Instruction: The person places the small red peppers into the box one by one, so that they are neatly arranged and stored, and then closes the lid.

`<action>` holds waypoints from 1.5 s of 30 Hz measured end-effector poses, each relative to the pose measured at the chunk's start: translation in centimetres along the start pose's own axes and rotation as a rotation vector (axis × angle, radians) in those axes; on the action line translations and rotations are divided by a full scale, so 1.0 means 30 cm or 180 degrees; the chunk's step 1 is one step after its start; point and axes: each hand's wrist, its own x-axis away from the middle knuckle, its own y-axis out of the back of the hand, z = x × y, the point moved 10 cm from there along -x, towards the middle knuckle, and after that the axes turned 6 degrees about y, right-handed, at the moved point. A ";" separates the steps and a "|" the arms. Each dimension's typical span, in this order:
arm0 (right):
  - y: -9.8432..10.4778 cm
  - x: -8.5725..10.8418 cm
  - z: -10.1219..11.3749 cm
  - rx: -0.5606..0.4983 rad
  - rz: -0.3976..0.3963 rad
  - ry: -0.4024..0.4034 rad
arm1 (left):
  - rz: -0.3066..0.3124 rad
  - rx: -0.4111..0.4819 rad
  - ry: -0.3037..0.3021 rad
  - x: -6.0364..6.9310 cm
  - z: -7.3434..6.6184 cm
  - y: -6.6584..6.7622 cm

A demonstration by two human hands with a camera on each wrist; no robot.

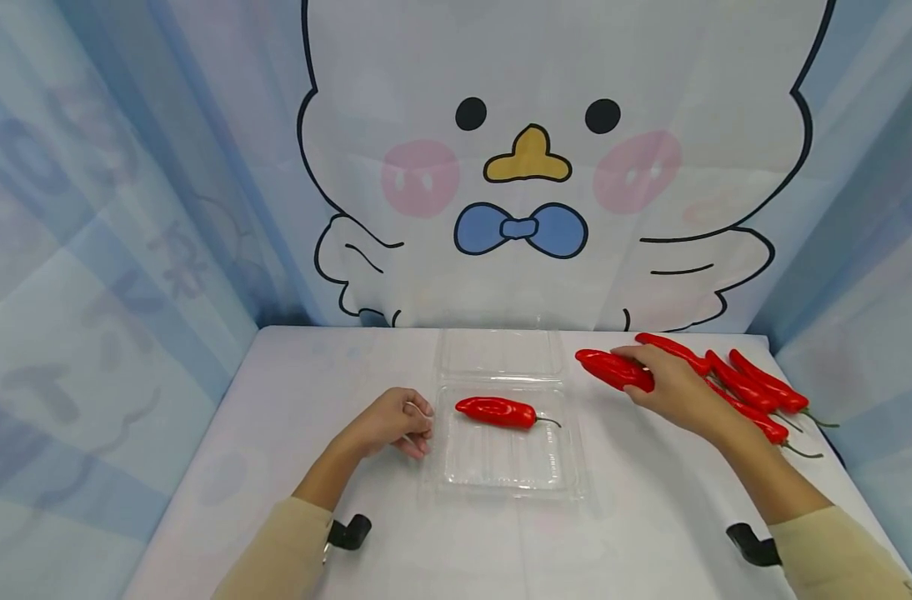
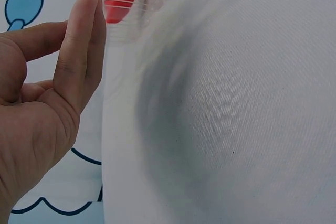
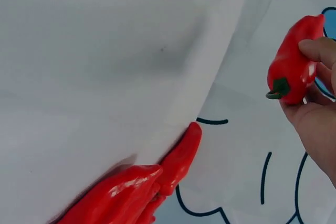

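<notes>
My right hand (image 1: 677, 387) grips a red chili pepper (image 1: 609, 367) above the table, right of a clear plastic box. In the right wrist view the thumb and fingers hold that pepper (image 3: 294, 59), its green stem end showing. The clear box (image 1: 452, 475) lies with its lid (image 1: 501, 354) folded back, and one red pepper (image 1: 495, 412) lies across its tray. Beside the tray's left wall is my left hand (image 1: 398, 423), fingers loosely bent with nothing in them. In the left wrist view the left hand (image 2: 58, 72) is close to the box edge; whether it touches cannot be told.
Several more red peppers (image 1: 771, 387) with green stems lie in a pile at the table's right back corner, under and beyond the right forearm. A printed curtain (image 1: 531, 283) hangs right behind the table (image 1: 276, 392), and side curtains stand at left and right.
</notes>
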 end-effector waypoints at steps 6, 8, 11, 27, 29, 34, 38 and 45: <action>-0.016 -0.015 0.060 -0.0005 0.0074 0.0097 | 0.0017 0.0008 0.0000 0.002 0.002 -0.002; -0.020 -0.023 0.079 -0.0003 0.0095 0.0121 | 0.0019 0.0004 0.0007 0.001 0.001 -0.003; -0.033 -0.034 0.110 -0.0043 0.0153 0.0176 | 0.0009 -0.0006 0.0032 0.000 -0.001 -0.003; -0.101 -0.076 0.242 -0.0263 0.0475 0.0499 | 0.0036 0.0022 -0.0014 0.001 -0.004 -0.005; -0.112 -0.083 0.257 -0.0285 0.0521 0.0533 | 0.0043 0.0026 -0.0029 0.003 -0.007 -0.005; -0.138 -0.104 0.303 -0.0318 0.0632 0.0652 | 0.0040 0.0015 -0.0016 0.005 -0.005 -0.004; -0.154 -0.122 0.337 -0.0350 0.0697 0.0722 | 0.0056 0.0040 -0.0034 0.002 -0.004 -0.005; -0.194 -0.143 0.380 -0.0434 0.0868 0.0811 | 0.0133 0.0153 -0.0109 -0.010 0.000 -0.010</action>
